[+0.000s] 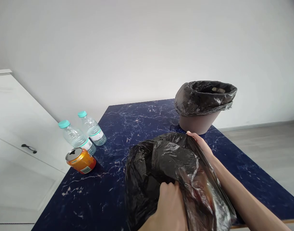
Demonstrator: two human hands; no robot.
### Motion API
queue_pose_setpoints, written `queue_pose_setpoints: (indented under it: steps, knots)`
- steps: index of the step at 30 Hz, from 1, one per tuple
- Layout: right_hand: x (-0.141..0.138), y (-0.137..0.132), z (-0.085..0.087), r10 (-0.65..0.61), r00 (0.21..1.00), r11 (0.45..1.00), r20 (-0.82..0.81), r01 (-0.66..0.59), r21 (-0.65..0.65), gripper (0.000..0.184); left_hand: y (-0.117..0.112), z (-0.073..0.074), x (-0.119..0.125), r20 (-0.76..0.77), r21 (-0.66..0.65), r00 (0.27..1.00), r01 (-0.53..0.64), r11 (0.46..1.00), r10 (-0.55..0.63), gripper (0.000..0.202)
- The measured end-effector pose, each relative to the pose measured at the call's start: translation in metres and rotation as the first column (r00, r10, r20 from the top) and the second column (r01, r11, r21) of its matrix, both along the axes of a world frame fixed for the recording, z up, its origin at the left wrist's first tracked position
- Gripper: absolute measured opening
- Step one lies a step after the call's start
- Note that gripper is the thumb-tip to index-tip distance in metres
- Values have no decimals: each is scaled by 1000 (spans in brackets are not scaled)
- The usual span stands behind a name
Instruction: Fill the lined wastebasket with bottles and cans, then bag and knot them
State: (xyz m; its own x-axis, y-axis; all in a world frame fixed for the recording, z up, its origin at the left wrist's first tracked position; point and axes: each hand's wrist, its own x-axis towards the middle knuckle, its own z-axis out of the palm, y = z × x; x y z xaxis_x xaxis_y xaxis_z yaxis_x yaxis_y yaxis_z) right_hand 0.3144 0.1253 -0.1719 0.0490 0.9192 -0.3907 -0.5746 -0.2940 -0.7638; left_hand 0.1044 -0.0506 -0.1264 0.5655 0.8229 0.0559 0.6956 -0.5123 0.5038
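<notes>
A black plastic trash bag (175, 157) bulges above the near side of the table, with reddish and orange contents showing dimly through its right side. My left hand (171, 199) is closed at the bag's near edge, knuckles up; its fingertips are hidden. At the far right edge of the bag, my right hand (201, 142) pinches the plastic, thumb on top. Just beyond that hand stands a grey-brown bin (197, 123), its rim covered by another black liner (204, 104). Something pale lies inside the bin's mouth.
Two clear plastic bottles with turquoise caps, one nearer (76, 136) and one farther (92, 130), stand at the table's left edge. An opened orange can (83, 162) is beside them. The dark blue marbled tabletop (137, 118) meets a white wall. A white cabinet (21, 173) stands left.
</notes>
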Motion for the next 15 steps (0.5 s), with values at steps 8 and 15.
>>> queue_pose_setpoints:
  steps: [8,15]
  knots:
    - [-2,-3,6,6,1000,999,-14,-7,-33,11,4,7,9,64,83,997,40,996,-46,50]
    - [-3,-4,5,-30,1000,999,5,30,20,10,9,15,3,79,100,977,192,976,-200,70]
